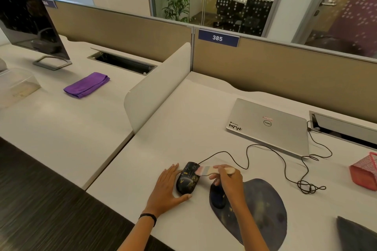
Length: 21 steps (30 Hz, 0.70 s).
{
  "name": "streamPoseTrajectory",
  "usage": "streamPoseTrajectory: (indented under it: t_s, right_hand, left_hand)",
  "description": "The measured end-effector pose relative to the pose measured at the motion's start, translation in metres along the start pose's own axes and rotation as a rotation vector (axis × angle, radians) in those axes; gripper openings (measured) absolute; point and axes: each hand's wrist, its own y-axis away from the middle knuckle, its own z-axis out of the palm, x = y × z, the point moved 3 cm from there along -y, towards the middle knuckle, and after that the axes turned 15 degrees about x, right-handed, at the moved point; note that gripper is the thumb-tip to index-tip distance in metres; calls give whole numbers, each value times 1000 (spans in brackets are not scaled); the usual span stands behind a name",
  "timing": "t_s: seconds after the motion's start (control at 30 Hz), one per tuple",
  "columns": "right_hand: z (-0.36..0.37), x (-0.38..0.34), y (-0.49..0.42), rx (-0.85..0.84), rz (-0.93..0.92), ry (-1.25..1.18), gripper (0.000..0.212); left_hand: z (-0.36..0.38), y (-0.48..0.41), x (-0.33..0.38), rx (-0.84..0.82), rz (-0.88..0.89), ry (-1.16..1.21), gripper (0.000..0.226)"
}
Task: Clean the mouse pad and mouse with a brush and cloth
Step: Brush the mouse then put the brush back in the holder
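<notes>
A black wired mouse (188, 178) with gold flecks lies on the white desk, left of the dark blue mouse pad (263, 208) with its wrist rest (217, 196). My left hand (166, 189) holds the mouse steady, fingers along its left side and thumb at its rear. My right hand (228, 179) grips a small wooden-handled brush (212, 170); its pale bristles touch the mouse's right top. A folded purple cloth (86, 85) lies on the neighbouring desk at far left.
A shut silver laptop (269, 126) sits behind, with the mouse cable (285, 165) looping beside it. A white divider (157, 85) separates the desks. A monitor (30, 26) stands far left, a red pouch (365, 171) at the right edge, a dark object (355, 234) at bottom right.
</notes>
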Motion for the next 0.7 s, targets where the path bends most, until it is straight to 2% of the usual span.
streamPoseTrajectory:
  t_s: [0.07, 0.13, 0.23, 0.33, 0.4, 0.53, 0.7]
  right_hand:
    - [-2, -2, 1, 52, -76, 52, 21]
    - [-1, -9, 4, 36, -117, 22, 20]
    - [1, -11, 8, -33, -103, 24, 22]
    - [-3, -8, 6, 41, -103, 88, 23]
    - [-4, -11, 5, 61, -106, 43, 22]
    - [0, -8, 4, -16, -32, -15, 23]
    - [-7, -4, 0, 95, -27, 22, 23]
  left_hand:
    - [0, 0, 0, 0, 5, -7, 88]
    - [0, 0, 0, -7, 9, -18, 89]
    - [1, 1, -1, -11, 4, -21, 90]
    - [2, 2, -2, -11, -1, -17, 89]
    - [2, 1, -1, 0, 0, -6, 89]
    - [0, 1, 1, -1, 18, -13, 87]
    - [1, 1, -1, 5, 10, 5, 90]
